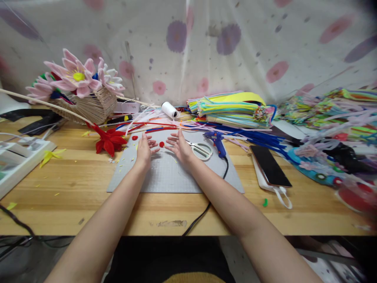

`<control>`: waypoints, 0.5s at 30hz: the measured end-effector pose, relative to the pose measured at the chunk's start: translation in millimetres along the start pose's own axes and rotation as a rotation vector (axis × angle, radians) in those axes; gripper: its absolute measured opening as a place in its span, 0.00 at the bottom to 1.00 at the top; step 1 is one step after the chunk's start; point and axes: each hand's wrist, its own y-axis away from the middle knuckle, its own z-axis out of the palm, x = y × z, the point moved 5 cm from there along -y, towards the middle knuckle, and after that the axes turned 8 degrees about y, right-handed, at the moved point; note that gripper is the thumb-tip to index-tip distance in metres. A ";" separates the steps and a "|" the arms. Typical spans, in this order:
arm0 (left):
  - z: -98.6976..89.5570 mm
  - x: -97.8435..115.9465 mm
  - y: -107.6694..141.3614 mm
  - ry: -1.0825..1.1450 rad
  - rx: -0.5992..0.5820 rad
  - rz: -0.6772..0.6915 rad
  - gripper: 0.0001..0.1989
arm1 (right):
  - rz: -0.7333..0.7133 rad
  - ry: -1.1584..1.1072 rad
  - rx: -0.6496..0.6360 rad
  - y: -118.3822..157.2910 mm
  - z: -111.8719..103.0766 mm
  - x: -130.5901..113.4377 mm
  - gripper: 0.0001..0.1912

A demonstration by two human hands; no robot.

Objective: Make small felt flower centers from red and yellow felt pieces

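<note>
My left hand (145, 150) is open over the left part of the grey cutting mat (176, 181), its fingers apart and holding nothing. Facing it, my right hand (180, 148) is also open and empty, beside the pale-handled scissors (202, 151). Between the hands lies a small red disc (161, 144) on the mat; another red piece (134, 138) is up and left of my left hand. A blue glue gun (216, 142) rests at the mat's right side. The red fuzzy flower (109, 141) on its stem lies left of the mat.
Behind the mat are a white thread spool (170, 110) and bundled pipe cleaners (232, 108). A basket (94, 104) of pink flowers stands back left. A power strip (23, 165) is at left, a black phone (271, 166) at right. The glue gun's cord crosses the front edge.
</note>
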 end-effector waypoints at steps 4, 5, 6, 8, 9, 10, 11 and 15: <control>-3.2 1.0 -1.9 0.040 0.019 -0.038 0.19 | 0.005 0.023 -0.029 -3.8 14.6 13.8 0.24; -5.1 4.6 -3.7 0.057 0.029 -0.028 0.18 | 0.006 0.043 -0.027 -4.5 15.6 16.8 0.24; -7.9 10.4 -5.9 0.077 0.045 -0.004 0.16 | 0.005 0.060 -0.024 -5.2 15.8 19.3 0.25; -17.6 31.8 -10.9 0.129 0.101 0.134 0.09 | -0.006 0.079 -0.019 -6.0 14.4 21.9 0.25; -25.4 46.3 -12.9 0.159 0.155 0.233 0.05 | -0.011 0.082 -0.021 -6.1 13.4 22.4 0.25; -35.1 61.5 -14.2 0.177 0.227 0.331 0.04 | -0.014 0.084 -0.025 -6.1 12.6 22.6 0.25; -45.7 77.4 -14.7 0.189 0.303 0.440 0.05 | -0.016 0.084 -0.028 -5.9 11.8 22.4 0.25; -80.7 129.1 -10.3 0.049 0.520 0.904 0.09 | -0.009 0.072 -0.021 -5.2 10.7 21.2 0.24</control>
